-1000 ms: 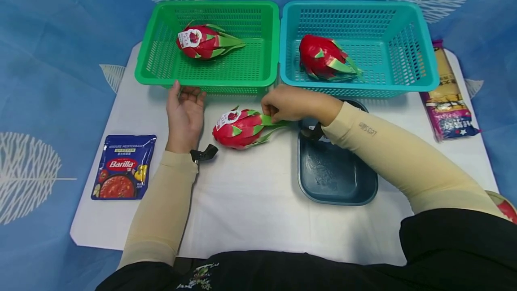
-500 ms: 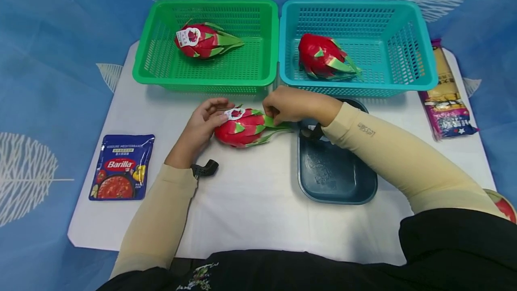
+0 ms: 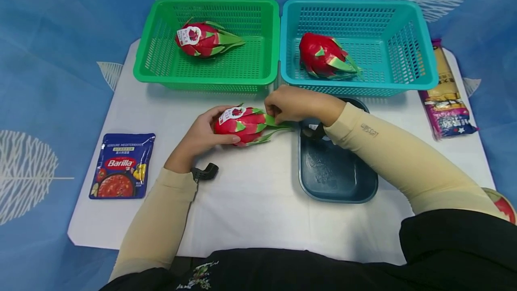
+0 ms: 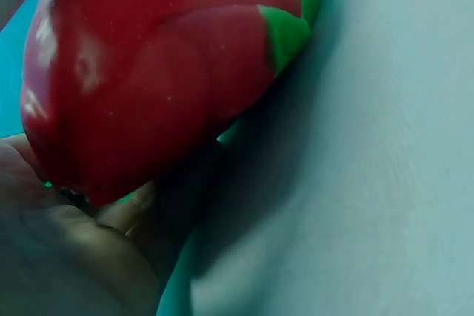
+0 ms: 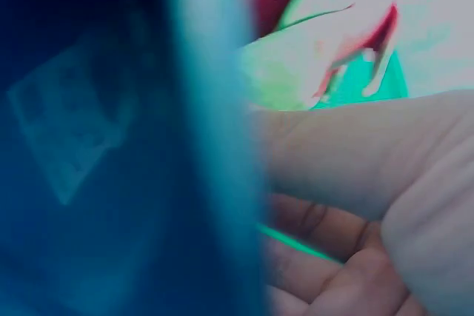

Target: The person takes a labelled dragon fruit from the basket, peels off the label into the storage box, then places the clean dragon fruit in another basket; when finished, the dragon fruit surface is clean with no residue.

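Observation:
A red dragon fruit (image 3: 252, 125) with green scales and a white sticker lies on the white table in front of the baskets. My left hand (image 3: 202, 134) grips its rounded end, thumb along the near side. In the left wrist view, the smooth red body (image 4: 148, 72) sits against the palm (image 4: 74, 242). At the other end, my right hand (image 3: 299, 103) pinches the green leaf tips between thumb and curled fingers. The right wrist view shows that hand (image 5: 333, 160) beside the leaves (image 5: 285, 68), with a blurred blue wall covering the left half.
A green basket (image 3: 206, 82) and a turquoise basket (image 3: 359, 86) stand behind, each holding one dragon fruit. A dark blue-grey tub (image 3: 339, 174) sits under the right forearm. A Barilla pouch (image 3: 122, 165) lies left, a snack packet (image 3: 448, 93) right, and a can (image 3: 502, 205) at the right edge.
My left hand has moved from beside the green basket's front, palm up, to the dragon fruit and closed round its rounded end. The right hand stays at the leaf tips.

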The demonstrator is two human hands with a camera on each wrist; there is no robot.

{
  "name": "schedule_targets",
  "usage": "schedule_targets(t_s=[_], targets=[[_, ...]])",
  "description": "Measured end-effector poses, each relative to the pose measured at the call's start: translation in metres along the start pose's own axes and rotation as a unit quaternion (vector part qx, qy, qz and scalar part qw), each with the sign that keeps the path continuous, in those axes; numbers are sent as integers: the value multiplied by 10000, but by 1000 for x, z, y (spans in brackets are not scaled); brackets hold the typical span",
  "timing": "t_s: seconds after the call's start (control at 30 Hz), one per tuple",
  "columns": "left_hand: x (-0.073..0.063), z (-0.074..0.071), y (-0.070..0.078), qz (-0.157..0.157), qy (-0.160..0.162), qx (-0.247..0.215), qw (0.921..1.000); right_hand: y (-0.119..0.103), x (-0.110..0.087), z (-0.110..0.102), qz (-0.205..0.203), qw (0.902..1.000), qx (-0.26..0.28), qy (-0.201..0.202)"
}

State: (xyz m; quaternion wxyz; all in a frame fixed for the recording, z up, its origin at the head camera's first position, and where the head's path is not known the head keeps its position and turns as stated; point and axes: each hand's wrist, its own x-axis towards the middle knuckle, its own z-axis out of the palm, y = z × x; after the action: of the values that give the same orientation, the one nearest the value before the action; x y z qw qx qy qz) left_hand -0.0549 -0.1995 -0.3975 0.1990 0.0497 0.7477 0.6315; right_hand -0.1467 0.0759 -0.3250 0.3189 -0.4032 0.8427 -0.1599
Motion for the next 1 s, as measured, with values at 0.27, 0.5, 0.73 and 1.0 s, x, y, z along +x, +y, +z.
schedule_targets(t_s=[0.27,0.5,0.73,1.0], targets=[[0,2,5,-19,43,39,10000,-11,-5,-8,-127,9952,138,958],[0,1,3,124,-37,-75,9999,-36,13,-2,-327,9935,41,1088],[-1,2,-5,172,-143,-139,9997,-53,33,2,-93,9944,-143,1038],[-1,2,-1,195,-94,-177,9996,-64,39,0,267,9934,-208,1093]])
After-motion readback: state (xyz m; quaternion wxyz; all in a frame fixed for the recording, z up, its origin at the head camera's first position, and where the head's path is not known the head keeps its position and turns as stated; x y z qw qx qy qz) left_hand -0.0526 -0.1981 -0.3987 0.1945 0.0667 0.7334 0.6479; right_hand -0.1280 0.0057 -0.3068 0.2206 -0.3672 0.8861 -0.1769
